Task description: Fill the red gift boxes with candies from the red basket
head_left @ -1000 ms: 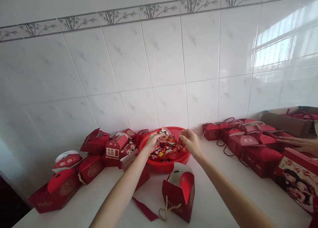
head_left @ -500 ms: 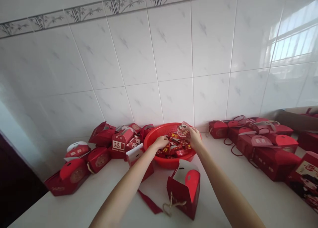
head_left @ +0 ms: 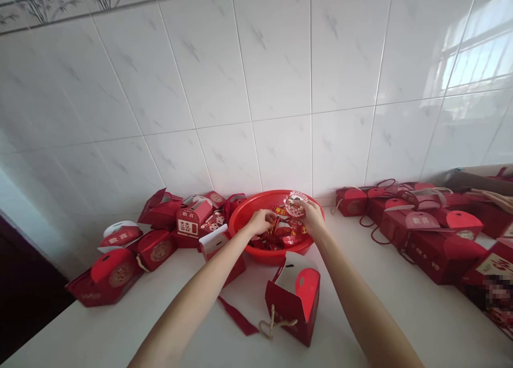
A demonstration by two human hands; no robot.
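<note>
A red plastic basket (head_left: 264, 258) stands near the wall, holding several shiny red candy packets (head_left: 289, 234). My left hand (head_left: 261, 222) reaches into its left side, fingers closed among the packets; what they grip is too small to make out. Over the basket's right rim, my right hand (head_left: 312, 216) pinches a round printed packet (head_left: 295, 204) in red and white. In front of the basket, between my forearms, an open red gift box (head_left: 294, 304) with a rope handle stands upright. Another open box (head_left: 224, 253) is partly hidden behind my left forearm.
Several red gift boxes (head_left: 158, 250) crowd the left of the white counter (head_left: 192, 333). More boxes with cord handles (head_left: 420, 234) stand on the right. A red strip (head_left: 238, 315) lies in front. The tiled wall (head_left: 280, 149) closes off the back.
My left hand has lifted slightly and its fingers have closed among the packets. My right hand still holds the round packet. The camera view has shifted a little.
</note>
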